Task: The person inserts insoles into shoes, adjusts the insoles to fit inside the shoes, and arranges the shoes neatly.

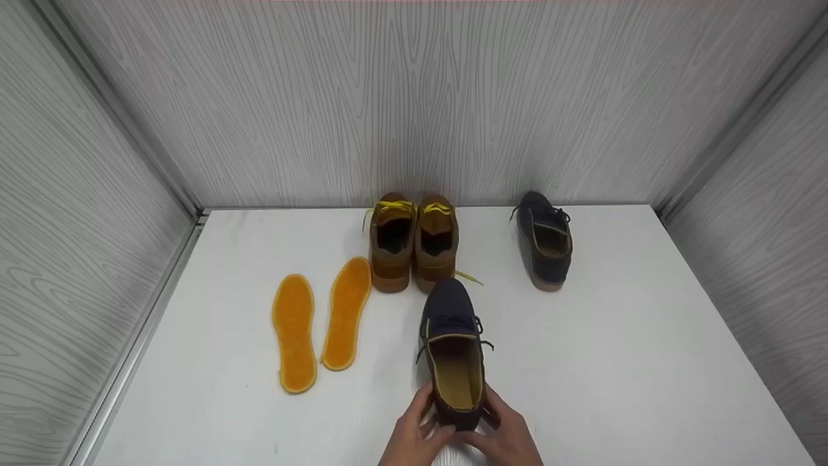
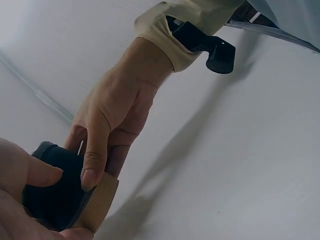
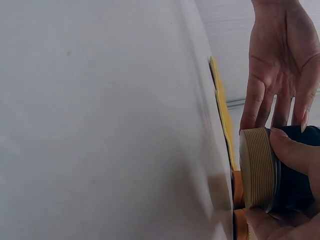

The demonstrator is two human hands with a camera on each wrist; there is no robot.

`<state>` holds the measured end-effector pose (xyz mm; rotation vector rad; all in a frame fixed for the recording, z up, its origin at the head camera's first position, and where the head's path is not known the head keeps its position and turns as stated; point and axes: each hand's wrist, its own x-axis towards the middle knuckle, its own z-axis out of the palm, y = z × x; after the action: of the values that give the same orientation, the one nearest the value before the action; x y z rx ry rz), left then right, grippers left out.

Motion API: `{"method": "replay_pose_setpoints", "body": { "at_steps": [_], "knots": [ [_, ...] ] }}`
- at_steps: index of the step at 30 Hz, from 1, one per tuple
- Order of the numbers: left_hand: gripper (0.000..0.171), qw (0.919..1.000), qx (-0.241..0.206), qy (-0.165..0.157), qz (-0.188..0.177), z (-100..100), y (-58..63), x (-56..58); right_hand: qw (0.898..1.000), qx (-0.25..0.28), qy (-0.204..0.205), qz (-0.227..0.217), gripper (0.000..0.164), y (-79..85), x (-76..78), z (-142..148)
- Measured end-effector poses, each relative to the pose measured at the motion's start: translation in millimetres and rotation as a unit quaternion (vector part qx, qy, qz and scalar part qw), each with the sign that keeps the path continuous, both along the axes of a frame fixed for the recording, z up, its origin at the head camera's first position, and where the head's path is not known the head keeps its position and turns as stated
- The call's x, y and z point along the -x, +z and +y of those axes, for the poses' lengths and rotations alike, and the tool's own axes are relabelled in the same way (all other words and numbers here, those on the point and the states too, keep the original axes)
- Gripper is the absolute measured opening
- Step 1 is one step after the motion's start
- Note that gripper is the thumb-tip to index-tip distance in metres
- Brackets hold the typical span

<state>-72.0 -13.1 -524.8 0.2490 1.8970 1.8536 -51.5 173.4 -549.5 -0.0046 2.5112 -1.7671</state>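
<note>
A dark navy lace-up shoe (image 1: 451,301) with a tan inside is held at its heel, toe pointing away. My left hand (image 1: 416,432) grips the heel from the left, its thumb on the back. From the other side my right hand (image 1: 508,437) grips the same heel, thumb also at the back. In the left wrist view my right hand (image 2: 112,110) has its thumb by the ribbed tan sole (image 2: 100,202). The right wrist view shows my left hand (image 3: 282,60) with fingers reaching around the shoe's heel (image 3: 257,165). The shoe's underside is mostly hidden.
The other navy shoe (image 1: 543,239) stands at the back right of the white table (image 1: 621,362). Two brown shoes (image 1: 392,268) with yellow laces stand side by side at the back middle. Two orange insoles (image 1: 294,333) lie left of them. Grey panels (image 1: 414,97) enclose the table.
</note>
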Motion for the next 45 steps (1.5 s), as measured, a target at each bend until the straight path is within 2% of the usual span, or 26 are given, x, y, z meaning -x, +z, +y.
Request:
{"method": "replay_pose_setpoints", "body": {
  "at_steps": [5,14,18,22,25,27,30,35,37,41,44,45],
  "knots": [
    [0.077,1.0000,-0.002,0.001,-0.003,-2.0,-2.6,-2.6,1.000,-0.010,-0.002,0.002,0.097,-3.1,-3.5,-0.5],
    [0.074,0.9994,-0.005,0.002,-0.034,-3.9,-17.6,-5.0,0.999,-0.011,0.001,-0.040,0.097,-15.1,-9.6,-4.7],
    [0.072,0.9995,-0.013,0.010,-0.027,-4.3,-20.1,-5.3,0.999,-0.011,-0.003,-0.047,0.095,-15.9,-7.4,-4.4],
    [0.067,0.9996,-0.022,0.013,-0.011,-4.4,-18.3,-4.1,0.999,0.001,0.037,-0.038,0.092,-11.4,-3.5,3.0],
    [0.062,0.9993,-0.031,0.021,-0.003,-5.0,-17.1,-1.3,0.996,0.022,0.081,-0.030,0.082,-4.6,-1.6,13.3],
    [0.058,0.9989,-0.035,0.033,0.003,-6.5,-16.6,1.8,0.995,0.037,0.093,-0.027,0.078,1.5,0.5,19.7],
    [0.051,0.9973,-0.034,0.059,0.026,-9.6,-15.5,8.2,0.996,0.055,0.075,-0.005,0.069,10.6,8.4,26.0],
    [0.045,0.9926,-0.020,0.103,0.060,-12.4,-10.6,21.9,0.997,0.068,-0.003,0.029,0.050,23.9,30.4,28.7],
    [0.044,0.9911,-0.016,0.117,0.062,-11.2,-8.3,26.8,0.997,0.062,-0.020,0.033,0.047,27.7,39.0,27.6],
    [0.045,0.9892,-0.011,0.131,0.065,-5.8,-5.1,34.6,0.998,0.055,-0.021,0.032,0.050,30.4,52.6,22.2],
    [0.049,0.9885,0.002,0.132,0.075,-2.3,6.1,37.1,0.998,0.046,-0.009,0.033,0.056,37.0,56.7,14.5],
    [0.051,0.9881,0.006,0.133,0.077,-0.9,6.0,39.1,0.998,0.043,-0.008,0.035,0.057,38.0,58.0,12.1]
  ]
}}
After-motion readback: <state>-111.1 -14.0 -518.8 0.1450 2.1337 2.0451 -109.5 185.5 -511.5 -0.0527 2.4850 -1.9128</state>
